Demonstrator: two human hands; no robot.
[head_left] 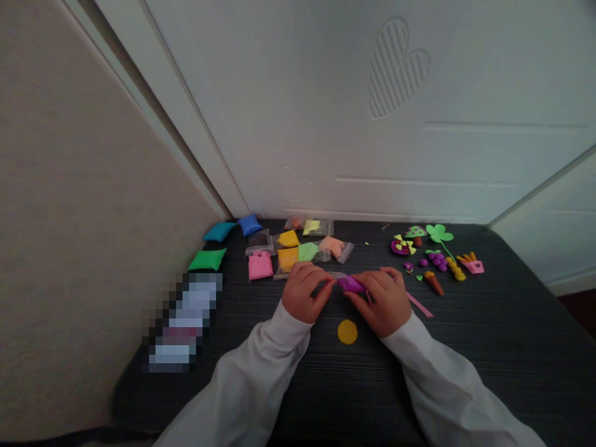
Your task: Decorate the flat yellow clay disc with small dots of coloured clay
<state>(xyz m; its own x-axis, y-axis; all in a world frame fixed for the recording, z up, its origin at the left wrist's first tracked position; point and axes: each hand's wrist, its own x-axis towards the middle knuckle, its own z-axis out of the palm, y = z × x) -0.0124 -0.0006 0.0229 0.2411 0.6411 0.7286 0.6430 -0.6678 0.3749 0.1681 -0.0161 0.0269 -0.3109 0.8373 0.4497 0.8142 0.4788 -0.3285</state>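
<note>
The purple bag [352, 284] is right in the gap between the two hands. Its long way goes from side to side, from the left fingers over to the right fingers, and it dips a little at the right. The left hand [302, 293] has its grip pinched small on the clear end of the bag. The right hand [382, 301] has its grip around the purple, fat end, so the purple stuff is nearer to the right hand. From the left grip, the bag goes out to the right. From the right grip, it goes out to the left. I can't tell if the bag touches the counter [326, 385] or is held up a bit.

A yellow circle [347, 332] lies flat on the counter, nearer to the person than the bag, between the two wrists. A pink stick [421, 304] pokes out on the far right side of the right hand. I can't tell if that hand holds it too. An orange bag [287, 259] and a green bag [308, 251] lie just past the left hand.
</note>
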